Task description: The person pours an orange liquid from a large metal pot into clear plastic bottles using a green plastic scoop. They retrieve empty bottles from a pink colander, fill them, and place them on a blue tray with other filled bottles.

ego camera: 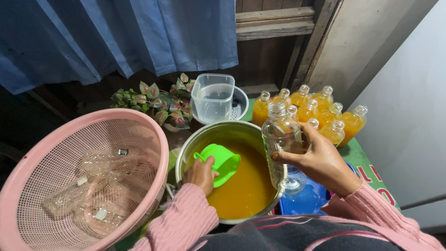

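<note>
Right hand (323, 162) wraps fingers closed round empty clear plastic bottle (281, 144), upright above rim of steel pot (204, 135) of orange juice; bottle likely light, thin-walled, dents if squeezed, best gripped mid-body
Left hand (200, 173) pinches green funnel (222, 162) by handle, over liquid; likely wet, slippery
Filled bottles (309, 111) crowd just behind; pink basket (28, 186) of empties left; clear jug (213, 96) beyond pot

Soft even daylight, dim dark corner at upper left, sharp focus, slight wide-angle bending at edges
</note>
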